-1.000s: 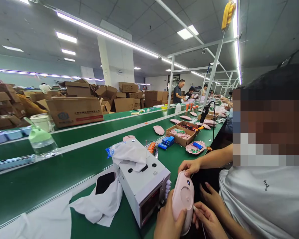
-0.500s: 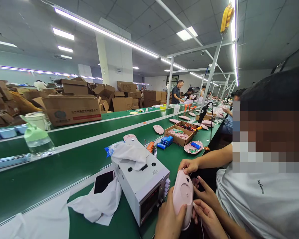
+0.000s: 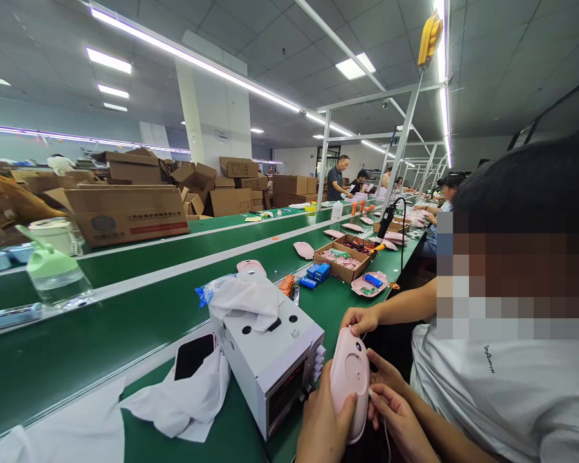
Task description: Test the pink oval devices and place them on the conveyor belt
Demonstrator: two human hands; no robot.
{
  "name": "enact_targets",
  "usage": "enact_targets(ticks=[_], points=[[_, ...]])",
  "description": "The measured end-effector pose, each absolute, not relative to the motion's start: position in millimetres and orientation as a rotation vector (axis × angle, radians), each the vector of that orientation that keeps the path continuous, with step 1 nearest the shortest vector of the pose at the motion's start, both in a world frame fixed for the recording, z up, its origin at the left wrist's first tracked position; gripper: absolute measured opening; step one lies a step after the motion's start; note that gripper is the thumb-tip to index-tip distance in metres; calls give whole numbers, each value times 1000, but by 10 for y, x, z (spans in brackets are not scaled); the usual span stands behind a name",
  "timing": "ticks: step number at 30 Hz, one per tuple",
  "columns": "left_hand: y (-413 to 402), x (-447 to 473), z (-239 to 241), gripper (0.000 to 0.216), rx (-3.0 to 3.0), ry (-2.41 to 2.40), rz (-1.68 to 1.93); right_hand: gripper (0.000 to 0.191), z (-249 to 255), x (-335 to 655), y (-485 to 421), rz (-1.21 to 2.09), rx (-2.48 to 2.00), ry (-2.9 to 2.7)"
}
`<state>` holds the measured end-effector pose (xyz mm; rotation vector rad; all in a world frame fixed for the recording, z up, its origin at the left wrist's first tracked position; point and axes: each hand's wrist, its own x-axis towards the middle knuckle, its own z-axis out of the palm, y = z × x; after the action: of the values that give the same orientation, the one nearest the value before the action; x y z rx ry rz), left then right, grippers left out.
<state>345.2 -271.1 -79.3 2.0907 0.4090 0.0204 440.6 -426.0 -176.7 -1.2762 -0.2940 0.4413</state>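
Fingers of my left hand [image 3: 321, 421] are clamped on the lower edge of the pink casing [image 3: 350, 376], held upright over the worktop [image 3: 340, 302] edge, just beside the white power supply [image 3: 270, 360]. My right hand [image 3: 400, 421] pinches its right side; a co-worker's hand [image 3: 361, 318] grips the top.

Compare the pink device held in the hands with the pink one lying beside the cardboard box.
The held pink device stands on end, gripped by the left hand; the lying pink shell rests flat on the green bench beside the cardboard box. The held pink device is closed, with a smooth face; the lying pink shell is open, with blue and green parts inside. Both are pink rounded ovals.
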Motion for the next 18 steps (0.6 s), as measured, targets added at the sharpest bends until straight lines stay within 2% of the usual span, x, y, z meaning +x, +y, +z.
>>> enact_targets(ticks=[18], points=[[-2728, 3458, -819, 62, 2117, 426, 21, 46, -1784, 4432, -4274, 463, -1284, -282]])
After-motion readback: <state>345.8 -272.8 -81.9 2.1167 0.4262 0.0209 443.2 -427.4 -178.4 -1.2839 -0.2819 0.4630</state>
